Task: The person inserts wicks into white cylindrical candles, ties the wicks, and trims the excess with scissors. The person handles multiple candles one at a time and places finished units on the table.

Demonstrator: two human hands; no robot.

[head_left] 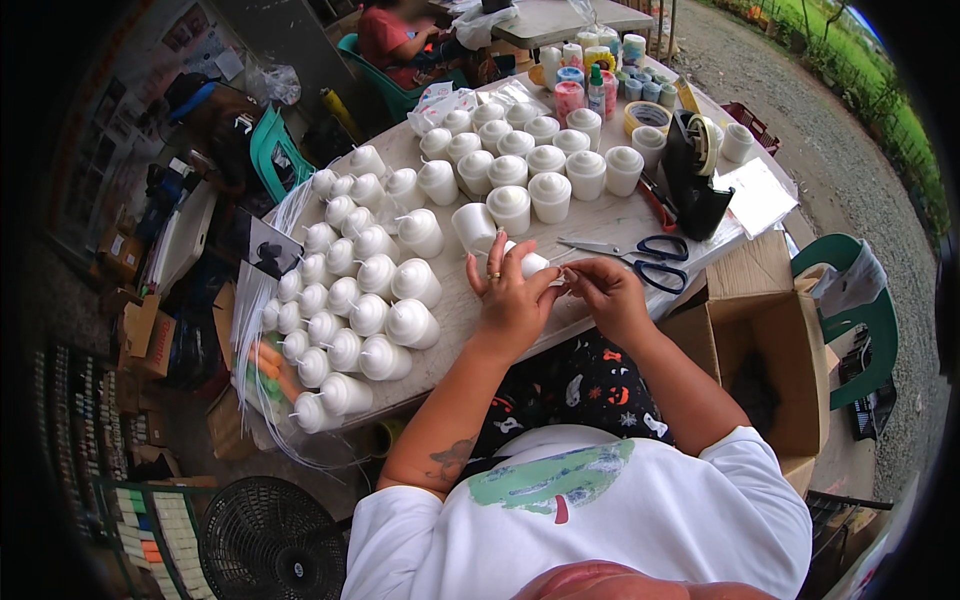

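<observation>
My left hand (512, 290) is wrapped round a white candle (530, 262), mostly covered by the fingers, at the table's near edge. My right hand (606, 290) pinches at the candle's end beside the left thumb; what sits between those fingertips is too small to make out. Just beyond my left hand a white candle (473, 228) lies tipped over. Several white candles with domed tops and wicks (412, 322) crowd the table to the left. Behind my hands stand several more white candles (550, 196). Scissors with dark blue handles (660, 262) lie to the right.
A black tape dispenser (695, 185) stands at the right, by white sheets (755, 198). Painted jars (570, 95) are at the back. An open cardboard box (765, 330) and green chair (865, 330) are at right, a black fan (272, 545) at lower left. Another person (385, 45) sits beyond.
</observation>
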